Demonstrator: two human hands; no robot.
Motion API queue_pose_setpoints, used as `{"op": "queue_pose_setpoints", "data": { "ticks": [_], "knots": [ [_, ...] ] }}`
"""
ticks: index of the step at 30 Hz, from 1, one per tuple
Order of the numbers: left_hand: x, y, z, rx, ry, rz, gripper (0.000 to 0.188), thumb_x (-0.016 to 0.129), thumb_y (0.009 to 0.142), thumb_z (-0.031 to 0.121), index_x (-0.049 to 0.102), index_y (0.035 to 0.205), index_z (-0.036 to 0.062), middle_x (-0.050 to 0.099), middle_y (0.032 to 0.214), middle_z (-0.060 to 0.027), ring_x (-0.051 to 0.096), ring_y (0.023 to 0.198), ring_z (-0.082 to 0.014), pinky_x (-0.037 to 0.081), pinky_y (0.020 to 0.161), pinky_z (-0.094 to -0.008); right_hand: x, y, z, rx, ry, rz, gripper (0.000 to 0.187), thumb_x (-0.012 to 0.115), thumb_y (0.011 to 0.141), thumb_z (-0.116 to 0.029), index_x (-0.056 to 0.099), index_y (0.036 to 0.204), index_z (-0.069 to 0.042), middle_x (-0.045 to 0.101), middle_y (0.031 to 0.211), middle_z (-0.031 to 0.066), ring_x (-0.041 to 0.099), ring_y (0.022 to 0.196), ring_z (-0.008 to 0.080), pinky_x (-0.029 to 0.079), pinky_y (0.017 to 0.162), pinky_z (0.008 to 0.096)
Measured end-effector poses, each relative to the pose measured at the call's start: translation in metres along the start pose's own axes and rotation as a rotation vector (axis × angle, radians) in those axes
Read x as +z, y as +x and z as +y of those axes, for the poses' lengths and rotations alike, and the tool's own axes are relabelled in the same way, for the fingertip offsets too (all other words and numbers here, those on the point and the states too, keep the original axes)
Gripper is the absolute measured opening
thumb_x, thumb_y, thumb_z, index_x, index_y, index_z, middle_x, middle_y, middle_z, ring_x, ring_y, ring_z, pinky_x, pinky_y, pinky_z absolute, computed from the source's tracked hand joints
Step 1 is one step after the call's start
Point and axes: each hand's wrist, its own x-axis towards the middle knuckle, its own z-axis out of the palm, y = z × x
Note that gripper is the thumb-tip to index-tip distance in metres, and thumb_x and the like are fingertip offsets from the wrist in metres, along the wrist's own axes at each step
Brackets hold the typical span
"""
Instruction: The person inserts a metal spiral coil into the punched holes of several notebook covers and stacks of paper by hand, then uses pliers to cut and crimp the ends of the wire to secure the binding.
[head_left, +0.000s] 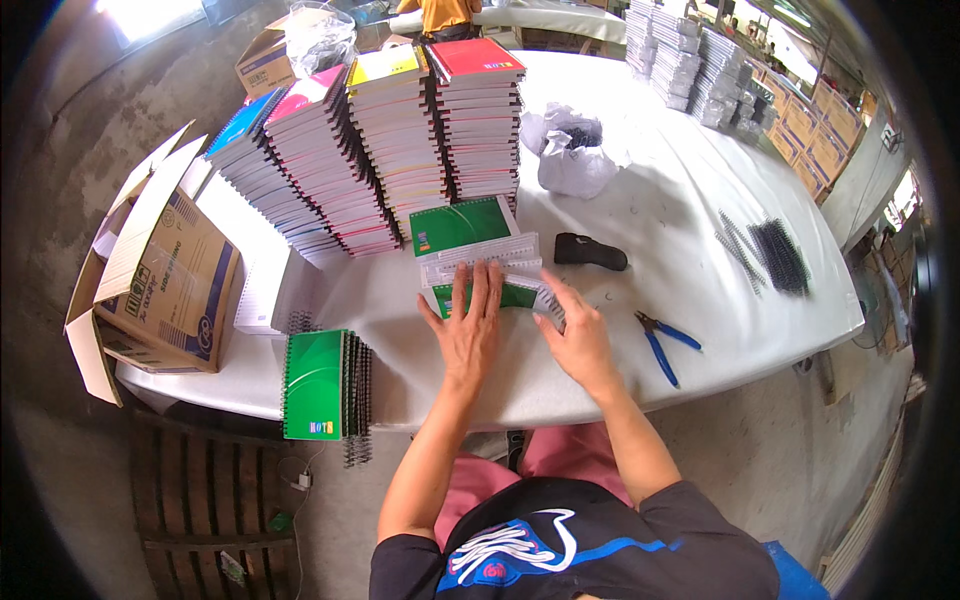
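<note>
My left hand (466,330) lies flat with spread fingers on a green-covered notebook (516,297), pressing it to the table. At that notebook's right end, my right hand (580,345) has thumb and forefinger around the page edges, which curve up slightly. Just beyond my left fingertips are white hole-edged sheets (505,250) and another green notebook (460,228). A black, oblong object (590,252) rests to the right; its kind is unclear. Blue-handled cutting pliers (664,348) lie with parted handles right of my right hand.
Tall stacks of spiral notebooks (485,130) stand behind. On the left are an open cardboard box (165,285), a white paper block (270,292) and green spiral notebooks (315,385) at the table edge. Black spiral coils (778,257) lie right; a white plastic bag (578,172) sits farther back.
</note>
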Motion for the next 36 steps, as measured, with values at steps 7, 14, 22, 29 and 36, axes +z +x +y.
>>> {"op": "queue_pose_setpoints", "data": {
  "ticks": [7, 14, 22, 29, 36],
  "knots": [
    [-0.015, -0.012, -0.005, 0.002, -0.199, -0.101, 0.069, 0.06, 0.078, 0.013, 0.037, 0.143, 0.0179, 0.036, 0.148, 0.0004, 0.034, 0.136, -0.0215, 0.032, 0.103, -0.0515, 0.015, -0.002, 0.021, -0.307, -0.357, 0.192, 0.037, 0.066, 0.073, -0.002, 0.067, 0.109, -0.012, 0.067, 0.108, 0.0039, 0.067, 0.064, 0.0196, 0.054, 0.054, 0.0288],
    [-0.022, -0.002, -0.01, 0.011, -0.328, -0.207, 0.08, 0.061, 0.075, 0.007, 0.029, 0.147, 0.0166, 0.027, 0.153, -0.0018, 0.028, 0.139, -0.0246, 0.036, 0.102, -0.0522, 0.024, -0.005, 0.02, -0.23, -0.461, 0.121, 0.056, 0.061, 0.073, 0.0, 0.057, 0.128, -0.012, 0.057, 0.128, 0.0032, 0.066, 0.06, 0.0191, 0.054, 0.052, 0.0294],
    [-0.022, -0.006, -0.004, -0.019, -0.259, -0.254, 0.082, 0.061, 0.076, 0.009, 0.025, 0.149, 0.0208, 0.023, 0.154, 0.0024, 0.023, 0.141, -0.0231, 0.035, 0.101, -0.0565, 0.019, -0.009, 0.02, -0.159, -0.536, -0.014, 0.076, 0.061, 0.069, 0.0, 0.041, 0.141, -0.015, 0.036, 0.148, 0.0012, 0.065, 0.068, 0.0225, 0.056, 0.055, 0.0324],
    [-0.023, -0.003, -0.002, -0.022, -0.29, -0.274, 0.082, 0.061, 0.074, 0.008, 0.026, 0.148, 0.017, 0.024, 0.154, 0.0007, 0.025, 0.14, -0.027, 0.036, 0.1, -0.0554, 0.009, -0.001, 0.012, -0.122, -0.369, -0.089, 0.074, 0.061, 0.073, -0.002, 0.037, 0.142, -0.014, 0.037, 0.146, -0.0002, 0.066, 0.083, 0.0267, 0.057, 0.067, 0.0359],
    [-0.02, 0.004, -0.007, -0.008, -0.374, -0.238, 0.085, 0.064, 0.068, 0.005, 0.03, 0.146, 0.0129, 0.027, 0.152, -0.0022, 0.031, 0.135, -0.0315, 0.039, 0.099, -0.0527, 0.008, 0.023, 0.002, -0.112, -0.249, -0.127, 0.069, 0.061, 0.076, -0.003, 0.039, 0.14, -0.013, 0.034, 0.148, -0.0003, 0.066, 0.089, 0.0286, 0.057, 0.069, 0.0383]
  ]
}}
